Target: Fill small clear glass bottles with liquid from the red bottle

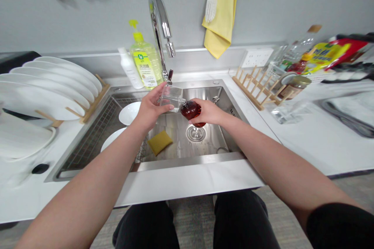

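Observation:
Over the steel sink (181,158), my left hand (151,107) grips a clear cup (173,94) with fingers and thumb around it. The cup is tilted, its mouth toward the right. My right hand (209,112) is wrapped round a small rounded bottle (191,111) of dark red-brown liquid. The bottle's clear neck points left into or right at the mouth of the cup; whether liquid is flowing I cannot tell. Below them on the sink floor lies a yellow sponge (159,142), left of the drain (195,133).
Behind the sink stand a chrome faucet (159,19), a dish soap bottle (145,62) and a white bottle (130,68). White bowls (129,113) sit on a wire rack in the sink. Plates (41,97) stand at left; a wooden rack (248,89) stands at right.

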Demonstrator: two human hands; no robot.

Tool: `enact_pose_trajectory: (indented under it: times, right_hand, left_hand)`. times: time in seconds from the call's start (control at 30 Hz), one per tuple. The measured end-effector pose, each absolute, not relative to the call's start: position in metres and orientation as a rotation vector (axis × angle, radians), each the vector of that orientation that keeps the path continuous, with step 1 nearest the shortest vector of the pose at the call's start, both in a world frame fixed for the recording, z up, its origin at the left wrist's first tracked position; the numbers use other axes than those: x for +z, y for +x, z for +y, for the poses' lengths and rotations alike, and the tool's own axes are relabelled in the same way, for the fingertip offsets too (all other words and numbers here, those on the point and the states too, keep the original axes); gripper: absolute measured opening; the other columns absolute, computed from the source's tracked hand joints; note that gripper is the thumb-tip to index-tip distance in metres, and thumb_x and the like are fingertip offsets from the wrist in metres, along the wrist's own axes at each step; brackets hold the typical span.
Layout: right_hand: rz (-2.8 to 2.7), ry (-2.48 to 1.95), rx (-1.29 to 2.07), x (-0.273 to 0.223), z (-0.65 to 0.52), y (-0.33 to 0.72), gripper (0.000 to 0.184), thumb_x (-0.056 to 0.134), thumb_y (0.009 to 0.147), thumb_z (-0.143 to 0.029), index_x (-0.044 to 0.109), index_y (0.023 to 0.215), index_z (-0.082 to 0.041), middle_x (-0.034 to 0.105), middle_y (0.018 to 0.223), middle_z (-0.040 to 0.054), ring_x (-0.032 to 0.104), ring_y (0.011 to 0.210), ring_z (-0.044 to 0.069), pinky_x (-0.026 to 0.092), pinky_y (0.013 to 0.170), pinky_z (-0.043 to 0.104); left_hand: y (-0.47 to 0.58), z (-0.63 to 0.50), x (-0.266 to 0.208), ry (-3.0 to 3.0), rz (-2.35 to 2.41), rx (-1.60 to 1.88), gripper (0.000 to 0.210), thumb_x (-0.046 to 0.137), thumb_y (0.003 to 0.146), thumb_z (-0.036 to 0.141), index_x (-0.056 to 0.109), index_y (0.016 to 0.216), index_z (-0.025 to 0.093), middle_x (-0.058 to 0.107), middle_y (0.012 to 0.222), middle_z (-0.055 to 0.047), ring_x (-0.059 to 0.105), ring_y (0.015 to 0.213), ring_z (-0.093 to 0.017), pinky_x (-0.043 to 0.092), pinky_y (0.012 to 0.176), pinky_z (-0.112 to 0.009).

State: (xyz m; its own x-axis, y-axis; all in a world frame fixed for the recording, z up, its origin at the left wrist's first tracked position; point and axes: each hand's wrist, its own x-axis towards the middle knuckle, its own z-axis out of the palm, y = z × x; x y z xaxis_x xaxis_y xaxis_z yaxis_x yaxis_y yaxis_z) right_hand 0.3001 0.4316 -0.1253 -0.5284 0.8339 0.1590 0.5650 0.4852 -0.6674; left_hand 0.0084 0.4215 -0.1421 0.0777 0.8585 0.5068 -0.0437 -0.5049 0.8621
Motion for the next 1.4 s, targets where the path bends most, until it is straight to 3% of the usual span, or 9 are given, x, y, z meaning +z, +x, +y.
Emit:
enact_pose_trajectory:
  times: [0.67, 0.97, 1.27, 1.4]
  right_hand:
    - [-2.253, -1.127, 0.821, -0.126, 0.428, 0.297, 0.064, 0.106, 0.07, -0.033, 0.075, 0.126, -0.027, 0.087, 0.119, 0.003, 0.082, 0.111, 0.032, 0.062, 0.098, 0.043]
    - [-2.203, -1.071, 0.903, -0.124, 0.424, 0.294, 0.067, 0.106, 0.069, -0.031, 0.075, 0.128, -0.027, 0.087, 0.121, 0.0024, 0.082, 0.114, 0.033, 0.062, 0.102, 0.044]
    - [-2.184, -1.033, 0.916, -0.121, 0.418, 0.289, 0.073, 0.106, 0.068, -0.031, 0.075, 0.134, -0.029, 0.087, 0.127, 0.0018, 0.082, 0.117, 0.032, 0.063, 0.107, 0.044]
    - [-2.165, -1.05, 0.946, -0.121, 0.415, 0.287, 0.077, 0.107, 0.068, -0.031, 0.074, 0.138, -0.027, 0.087, 0.129, 0.0041, 0.082, 0.121, 0.034, 0.064, 0.108, 0.045]
  left_hand:
    - [0.008, 0.419, -0.138, 1.614, 0.808, 1.525, 0.1, 0.113, 0.065, 0.036, 0.074, 0.157, 0.037, 0.076, 0.151, -0.009, 0.068, 0.148, -0.037, 0.066, 0.117, -0.057]
    - [0.009, 0.411, -0.128, 1.592, 0.764, 1.538, 0.096, 0.11, 0.068, 0.026, 0.074, 0.157, 0.037, 0.075, 0.148, -0.008, 0.067, 0.147, -0.038, 0.067, 0.118, -0.058]
    - [0.005, 0.406, -0.119, 1.665, 0.799, 1.563, 0.101, 0.115, 0.063, 0.044, 0.076, 0.156, 0.041, 0.076, 0.148, -0.007, 0.069, 0.147, -0.039, 0.068, 0.117, -0.056]
    - [0.004, 0.405, -0.117, 1.656, 0.764, 1.57, 0.1, 0.115, 0.065, 0.041, 0.076, 0.157, 0.038, 0.077, 0.147, -0.008, 0.068, 0.147, -0.039, 0.067, 0.118, -0.054]
